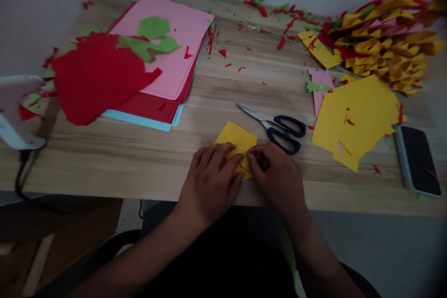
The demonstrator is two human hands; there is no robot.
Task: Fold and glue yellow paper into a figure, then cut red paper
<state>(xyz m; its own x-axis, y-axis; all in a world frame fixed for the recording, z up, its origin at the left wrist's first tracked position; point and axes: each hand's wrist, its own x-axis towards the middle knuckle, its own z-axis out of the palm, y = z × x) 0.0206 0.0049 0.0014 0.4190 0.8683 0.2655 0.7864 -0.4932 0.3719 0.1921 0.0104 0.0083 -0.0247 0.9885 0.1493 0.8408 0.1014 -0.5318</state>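
Note:
A small piece of yellow paper [237,136] lies near the table's front edge, partly hidden under my hands. My left hand [211,179] rests over its left side, fingers bent and pressed down on it, with thumb and forefinger close to its lower part. From the right, my right hand [279,174] pinches the paper's lower right edge between thumb and forefinger. The fingertips of both hands almost meet there. Just beyond my right hand lie scissors [270,123] with dark blue handles, blades parted slightly and pointing to the upper left.
Left stands a stack of pink paper [174,74], red and blue sheets beneath, partly covered by a red cut-out [98,79]. A white corded device [17,111] is at far left. Right are yellow sheets [363,111], a phone [419,160] and a folded-paper bundle [391,42]. Scraps lie scattered.

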